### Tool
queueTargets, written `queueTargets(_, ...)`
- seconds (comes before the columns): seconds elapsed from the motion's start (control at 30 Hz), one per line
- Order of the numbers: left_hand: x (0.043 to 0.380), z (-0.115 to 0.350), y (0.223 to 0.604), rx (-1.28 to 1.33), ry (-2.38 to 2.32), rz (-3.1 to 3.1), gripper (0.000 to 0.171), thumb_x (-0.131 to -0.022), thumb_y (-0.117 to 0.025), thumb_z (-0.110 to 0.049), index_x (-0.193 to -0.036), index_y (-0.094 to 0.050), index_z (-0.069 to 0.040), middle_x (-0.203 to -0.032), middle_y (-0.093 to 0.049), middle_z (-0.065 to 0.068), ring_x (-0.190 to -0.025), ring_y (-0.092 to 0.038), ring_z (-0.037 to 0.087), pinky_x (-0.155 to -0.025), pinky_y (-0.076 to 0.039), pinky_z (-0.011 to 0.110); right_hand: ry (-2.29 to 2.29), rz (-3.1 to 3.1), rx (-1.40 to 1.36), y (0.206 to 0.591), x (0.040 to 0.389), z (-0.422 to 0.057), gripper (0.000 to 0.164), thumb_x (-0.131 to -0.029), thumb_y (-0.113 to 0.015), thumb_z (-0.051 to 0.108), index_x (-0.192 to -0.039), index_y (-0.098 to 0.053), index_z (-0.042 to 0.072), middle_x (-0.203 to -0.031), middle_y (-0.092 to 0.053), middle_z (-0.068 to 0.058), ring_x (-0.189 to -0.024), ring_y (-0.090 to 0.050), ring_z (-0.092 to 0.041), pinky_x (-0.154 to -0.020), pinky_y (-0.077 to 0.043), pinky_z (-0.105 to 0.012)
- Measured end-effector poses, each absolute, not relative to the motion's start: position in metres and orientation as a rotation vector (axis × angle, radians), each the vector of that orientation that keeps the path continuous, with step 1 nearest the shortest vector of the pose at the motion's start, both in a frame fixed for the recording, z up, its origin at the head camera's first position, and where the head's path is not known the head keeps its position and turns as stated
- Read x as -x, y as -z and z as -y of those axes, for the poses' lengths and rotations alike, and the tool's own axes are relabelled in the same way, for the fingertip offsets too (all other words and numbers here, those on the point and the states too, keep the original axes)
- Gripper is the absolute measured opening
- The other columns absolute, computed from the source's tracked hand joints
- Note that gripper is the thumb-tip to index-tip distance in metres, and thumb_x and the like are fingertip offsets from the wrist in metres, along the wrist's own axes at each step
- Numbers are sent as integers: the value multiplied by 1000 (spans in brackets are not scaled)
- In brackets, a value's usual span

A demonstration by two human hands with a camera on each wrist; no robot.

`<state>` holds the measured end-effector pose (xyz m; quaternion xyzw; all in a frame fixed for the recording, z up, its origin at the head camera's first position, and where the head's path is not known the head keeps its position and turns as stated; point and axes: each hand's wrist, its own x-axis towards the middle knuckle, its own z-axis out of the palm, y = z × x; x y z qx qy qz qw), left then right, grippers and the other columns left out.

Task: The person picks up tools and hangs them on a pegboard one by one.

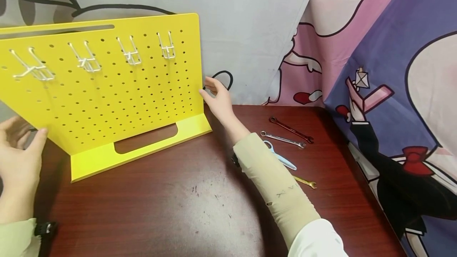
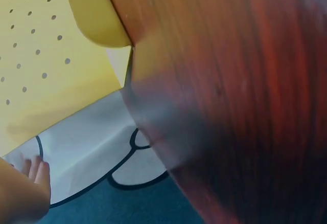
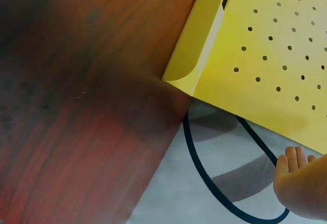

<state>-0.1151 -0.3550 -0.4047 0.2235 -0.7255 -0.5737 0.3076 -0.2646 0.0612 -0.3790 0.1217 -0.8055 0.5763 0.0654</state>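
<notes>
A big cloth (image 1: 250, 43) printed with cartoon shapes in grey-white, pink and violet hangs behind and to the right of a glossy, reddish-brown wooden table (image 1: 160, 209). Toward the table's back and left stands a bright yellow perforated pegboard (image 1: 118, 80), upright on its flat foot (image 1: 93, 162), which has a long rounded slot. Two arms in pale beige sleeves (image 1: 275, 181) reach toward it. The left hand (image 1: 19, 158) is by the board's left side, its thumb well apart from its fingers; the right hand (image 1: 221, 102) is just beside the right edge, thumb and fingers also parted. Both look wide and loose; I can't tell whether any fingertip touches the board. Right of it lie a dark red wrench (image 1: 292, 127), a silver wrench (image 1: 283, 140), a light-blue tool with a looped end (image 1: 283, 160) and a gold wrench (image 1: 305, 181), the last two partly hidden by the right sleeve. Four white wire hooks (image 1: 85, 63) hang in a row across the board's upper part.
</notes>
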Motion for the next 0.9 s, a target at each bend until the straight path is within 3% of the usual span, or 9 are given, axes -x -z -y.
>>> queueTargets(0.13,118,355,406,-595,1773,1630,35,-94,-67,7,-118,-70,-19,-105,-69,-14,-96,-65,-4,-85,-52,1,-1827,2413,-334,378,272,-54,48,-104,-69,16,-149,-57,5,-146,-64,-14,-134,-62,-28,-119,-50,-33)
queueTargets(0.27,120,359,407,-613,1811,1583,31,-93,-67,9,-101,-72,-21,-90,-73,-14,-83,-66,-5,-76,-52,-1,-1859,2401,-275,378,279,-49,44,-103,-70,14,-145,-61,4,-141,-67,-14,-129,-65,-27,-113,-54,-30)
queueTargets(0.43,122,363,406,-677,1739,1684,34,-92,-67,7,-94,-70,-27,-84,-70,-20,-79,-63,-9,-73,-50,-3,-1903,2380,-167,380,285,-41,39,-101,-71,10,-139,-65,2,-134,-71,-15,-120,-68,-24,-104,-57,-24)
queueTargets(0.6,123,366,406,-754,1517,1911,39,-96,-64,1,-90,-62,-38,-82,-61,-31,-78,-57,-17,-74,-44,-7,-1885,2364,-107,385,291,-35,34,-100,-73,8,-133,-68,0,-127,-73,-18,-115,-68,-27,-101,-59,-27)
queueTargets(0.9,125,372,410,-737,1403,1986,39,-96,-68,-3,-89,-60,-40,-80,-59,-33,-76,-57,-20,-75,-44,-5,-1815,2376,-46,386,298,-36,26,-100,-73,9,-125,-74,2,-117,-75,-16,-106,-68,-24,-95,-59,-28)
